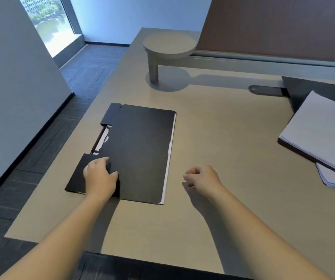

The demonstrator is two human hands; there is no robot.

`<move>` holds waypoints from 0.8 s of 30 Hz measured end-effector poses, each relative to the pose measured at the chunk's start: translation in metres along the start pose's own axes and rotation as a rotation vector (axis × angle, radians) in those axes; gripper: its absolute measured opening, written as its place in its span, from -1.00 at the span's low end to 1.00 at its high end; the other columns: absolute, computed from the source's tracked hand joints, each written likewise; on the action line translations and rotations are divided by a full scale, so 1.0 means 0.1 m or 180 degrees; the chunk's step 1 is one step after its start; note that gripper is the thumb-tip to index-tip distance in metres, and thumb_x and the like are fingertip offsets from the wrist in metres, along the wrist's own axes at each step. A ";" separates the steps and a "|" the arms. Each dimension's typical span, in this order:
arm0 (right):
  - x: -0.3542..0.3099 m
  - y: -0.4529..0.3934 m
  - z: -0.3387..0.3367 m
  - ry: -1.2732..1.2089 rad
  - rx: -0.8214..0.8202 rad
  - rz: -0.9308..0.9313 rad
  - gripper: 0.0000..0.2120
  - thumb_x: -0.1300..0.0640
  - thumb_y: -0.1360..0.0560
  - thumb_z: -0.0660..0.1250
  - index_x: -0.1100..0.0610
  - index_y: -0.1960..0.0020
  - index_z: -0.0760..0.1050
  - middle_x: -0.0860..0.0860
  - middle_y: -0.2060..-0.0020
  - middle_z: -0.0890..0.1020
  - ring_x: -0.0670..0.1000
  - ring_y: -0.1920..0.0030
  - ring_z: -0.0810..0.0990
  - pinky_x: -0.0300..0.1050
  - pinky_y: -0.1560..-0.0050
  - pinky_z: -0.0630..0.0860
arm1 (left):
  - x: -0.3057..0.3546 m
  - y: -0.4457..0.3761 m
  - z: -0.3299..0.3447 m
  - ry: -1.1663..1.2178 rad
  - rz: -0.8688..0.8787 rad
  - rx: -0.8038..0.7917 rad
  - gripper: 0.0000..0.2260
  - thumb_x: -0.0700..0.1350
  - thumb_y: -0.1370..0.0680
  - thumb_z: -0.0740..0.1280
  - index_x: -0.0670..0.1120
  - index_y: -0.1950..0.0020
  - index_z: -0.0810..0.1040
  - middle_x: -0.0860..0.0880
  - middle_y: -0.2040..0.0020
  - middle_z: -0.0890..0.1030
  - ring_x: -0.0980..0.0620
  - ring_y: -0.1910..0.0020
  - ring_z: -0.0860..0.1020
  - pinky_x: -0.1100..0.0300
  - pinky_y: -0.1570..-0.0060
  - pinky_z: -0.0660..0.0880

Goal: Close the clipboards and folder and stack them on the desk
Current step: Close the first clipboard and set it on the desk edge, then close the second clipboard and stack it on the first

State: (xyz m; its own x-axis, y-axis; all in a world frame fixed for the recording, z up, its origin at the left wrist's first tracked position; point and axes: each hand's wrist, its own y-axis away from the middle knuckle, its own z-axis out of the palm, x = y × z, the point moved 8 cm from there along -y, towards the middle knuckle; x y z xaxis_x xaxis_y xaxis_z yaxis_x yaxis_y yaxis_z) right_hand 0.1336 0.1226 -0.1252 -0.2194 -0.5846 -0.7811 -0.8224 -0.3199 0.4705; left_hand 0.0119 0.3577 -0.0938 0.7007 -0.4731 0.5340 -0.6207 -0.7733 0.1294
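My left hand (100,176) lay flat on top of the black clipboard (134,152), near its left corner closest to me. My fingers were bent a little and pressed down on the cover; they were not wrapped around anything. My right hand (201,177) was curled into a loose fist and held nothing. It hung just over the desk (223,128), a bit to the right of the clipboard and not touching it.

The clipboard was shut and lay flat on the desk. White paper (167,158) was inside it, and a thin strip of that paper showed along the right edge. A metal clip (102,139) peeked out through a cut in the cover on the left side. I could not see any words on the cover.

Far to my right lay an open folder (304,91), dark, with a thick pile of white sheets (320,130) on it. More sheets stuck out below it. A grey round stand (169,46) on a short post stood at the back of the desk. Behind it was a brown wall panel (273,23). A window (47,19) was off to the left.
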 end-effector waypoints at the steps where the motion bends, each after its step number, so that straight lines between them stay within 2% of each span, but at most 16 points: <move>1: 0.04 0.03 -0.16 -0.0040 0.0034 0.0024 -0.73 0.26 -0.43 0.29 0.15 0.44 0.40 0.08 0.41 0.48 0.07 0.24 0.47 0.03 0.07 0.50 | 0.18 0.06 0.10 0.0038 0.0093 -0.0094 -0.58 -0.25 -0.47 0.30 -0.25 -0.32 0.40 -0.25 -0.31 0.48 -0.21 -0.35 0.34 0.00 -0.36 0.18; 4: 0.28 0.12 -0.75 -0.0255 0.0255 0.0130 -0.82 0.27 -0.44 0.25 0.17 0.34 0.41 0.16 0.34 0.45 0.08 0.28 0.43 -0.01 0.19 0.44 | 0.78 0.29 0.49 0.0291 0.0321 -0.0518 -0.64 -0.23 -0.49 0.29 -0.22 -0.29 0.44 -0.24 -0.24 0.52 -0.19 -0.26 0.44 -0.01 -0.25 0.33; 6: 0.52 0.19 -1.16 -0.0631 0.0447 0.0311 -0.78 0.30 -0.46 0.24 0.17 0.36 0.40 0.14 0.40 0.44 0.06 0.40 0.41 -0.11 0.35 0.41 | 1.17 0.48 0.78 0.0563 0.0411 -0.0824 -0.73 -0.21 -0.50 0.26 -0.16 -0.20 0.47 -0.22 -0.17 0.51 -0.14 -0.18 0.48 0.07 -0.12 0.37; 7: 0.64 0.22 -1.35 -0.0853 0.0538 0.0400 -0.77 0.31 -0.47 0.24 0.17 0.36 0.40 0.11 0.43 0.43 0.04 0.44 0.40 -0.16 0.41 0.39 | 1.34 0.59 0.92 0.0685 0.0398 -0.0960 -0.70 -0.19 -0.52 0.24 -0.16 -0.24 0.45 -0.19 -0.21 0.50 -0.12 -0.22 0.48 0.12 -0.11 0.35; 10: 1.00 0.29 -1.88 -0.1539 0.0769 0.0601 -0.74 0.33 -0.48 0.21 0.16 0.37 0.36 0.11 0.46 0.38 0.01 0.47 0.32 -0.22 0.40 0.27 | 1.81 0.88 1.28 0.0872 0.0375 -0.1246 -0.60 -0.15 -0.53 0.24 -0.20 -0.36 0.35 -0.16 -0.36 0.44 -0.06 -0.36 0.41 0.19 -0.11 0.33; 12: 1.27 0.31 -2.24 -0.1845 0.1021 0.0629 -0.71 0.34 -0.47 0.19 0.15 0.40 0.32 0.08 0.52 0.34 -0.03 0.49 0.27 -0.27 0.41 0.20 | 2.09 1.05 1.53 0.0891 0.0389 -0.1359 -0.60 -0.14 -0.53 0.24 -0.21 -0.35 0.35 -0.17 -0.36 0.45 -0.06 -0.36 0.41 0.22 -0.05 0.31; 14: 1.56 0.35 -2.62 -0.2140 0.1358 0.0647 -0.66 0.38 -0.44 0.17 0.13 0.45 0.26 0.01 0.60 0.29 -0.04 0.52 0.20 -0.28 0.44 0.12 | 2.34 1.20 1.75 0.0858 0.0388 -0.1457 -0.59 -0.12 -0.53 0.24 -0.21 -0.35 0.35 -0.16 -0.36 0.45 -0.06 -0.36 0.40 0.20 -0.11 0.31; 16: 1.86 0.43 -3.01 -0.2458 0.1658 0.0762 -0.64 0.40 -0.43 0.16 0.11 0.46 0.22 0.01 0.59 0.27 -0.04 0.52 0.18 -0.25 0.47 0.11 | 2.61 1.38 1.99 0.0856 0.0395 -0.1534 -0.59 -0.11 -0.53 0.24 -0.20 -0.35 0.35 -0.17 -0.36 0.45 -0.08 -0.36 0.40 0.20 -0.12 0.31; 18: 2.15 0.52 -3.33 -0.2763 0.1915 0.0960 -0.69 0.39 -0.45 0.17 0.13 0.40 0.25 0.08 0.47 0.32 -0.03 0.45 0.27 -0.21 0.38 0.28 | 2.85 1.56 2.19 0.0886 0.0417 -0.1588 -0.59 -0.11 -0.53 0.24 -0.20 -0.35 0.36 -0.17 -0.35 0.46 -0.08 -0.35 0.41 0.22 -0.06 0.29; 20: 2.43 0.60 -3.57 -0.3256 0.2169 0.1093 -0.74 0.35 -0.47 0.19 0.14 0.35 0.30 0.14 0.32 0.44 -0.03 0.37 0.38 -0.14 0.03 0.48 | 3.07 1.73 2.40 0.0908 0.0464 -0.1622 -0.60 -0.11 -0.53 0.24 -0.19 -0.35 0.37 -0.15 -0.34 0.48 -0.07 -0.32 0.43 0.25 0.00 0.27; 21: 2.57 0.64 -3.68 -0.3461 0.2306 0.1183 -0.79 0.31 -0.48 0.21 0.17 0.33 0.36 0.16 0.23 0.50 -0.03 0.32 0.45 -0.11 -0.16 0.48 | 3.18 1.82 2.51 0.0903 0.0493 -0.1633 -0.61 -0.10 -0.53 0.24 -0.18 -0.34 0.37 -0.14 -0.33 0.48 -0.07 -0.30 0.44 0.25 0.02 0.28; 22: 2.68 0.68 -3.76 -0.3697 0.2407 0.1252 -0.85 0.28 -0.49 0.22 0.21 0.26 0.44 0.17 0.11 0.55 -0.01 0.24 0.53 -0.09 -0.25 0.45 | 3.27 1.88 2.60 0.0900 0.0505 -0.1634 -0.61 -0.10 -0.53 0.24 -0.18 -0.33 0.38 -0.13 -0.32 0.49 -0.07 -0.27 0.46 0.24 0.04 0.28; 23: 2.74 0.70 -3.81 -0.4020 0.2481 0.1267 -0.89 0.27 -0.50 0.22 0.29 0.11 0.50 0.20 -0.04 0.56 0.05 0.08 0.59 -0.10 -0.25 0.44 | 3.34 1.94 2.67 0.0899 0.0528 -0.1632 -0.62 -0.11 -0.53 0.24 -0.17 -0.33 0.39 -0.13 -0.32 0.50 -0.07 -0.23 0.47 0.23 0.04 0.28; 24: 2.80 0.71 -3.88 -0.4386 0.2586 0.1228 -0.79 0.28 -0.52 0.21 0.36 -0.09 0.48 0.22 -0.19 0.53 0.10 -0.11 0.58 -0.11 -0.21 0.45 | 3.41 1.98 2.73 0.0894 0.0558 -0.1641 -0.63 -0.11 -0.53 0.24 -0.17 -0.32 0.39 -0.13 -0.31 0.50 -0.05 -0.15 0.49 0.23 0.04 0.29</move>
State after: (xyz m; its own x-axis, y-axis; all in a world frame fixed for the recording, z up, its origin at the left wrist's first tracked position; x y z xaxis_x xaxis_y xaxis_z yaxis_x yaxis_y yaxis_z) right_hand 0.2169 -0.3529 -0.1510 -0.3718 0.6730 -0.6393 -0.5573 0.3890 0.7336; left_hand 0.2238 -0.0725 -0.1143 0.4967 -0.3911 0.7748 -0.8578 -0.3568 0.3698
